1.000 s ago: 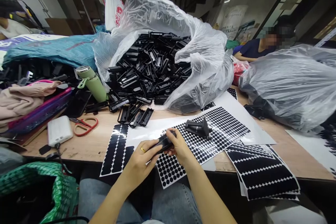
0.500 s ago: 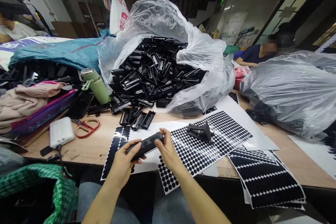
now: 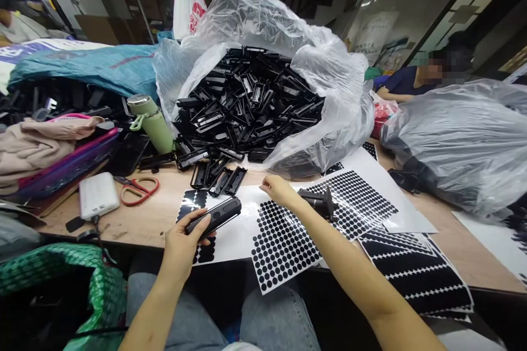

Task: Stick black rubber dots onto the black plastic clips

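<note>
A long black plastic casing (image 3: pixel 220 215) rests in my left hand (image 3: pixel 184 237), thumb on top and fingers beneath, just above the table's front part. My right hand (image 3: pixel 280 192) is over the upper left edge of a white sheet of round black stickers (image 3: pixel 284 247), its fingertips pinched together. Whether anything is between them is too small to make out. Right of that hand, partly behind my forearm, a black stand-like part (image 3: pixel 325 203) sits on the sheet. Several loose casings (image 3: pixel 234 180) lie just beyond my left hand.
Behind stands a clear plastic bag (image 3: pixel 346 93) full of black casings. A green flask (image 3: pixel 152 126), red-handled scissors (image 3: pixel 139 191) and a white power bank (image 3: pixel 97 196) are to the left. More black sticker sheets (image 3: pixel 420 274) overhang the front edge at right. A co-worker (image 3: pixel 407 79) sits far right.
My right hand has let go of the casing and moved up and right to the sticker sheet. My left hand keeps the casing, now lower and slightly left.
</note>
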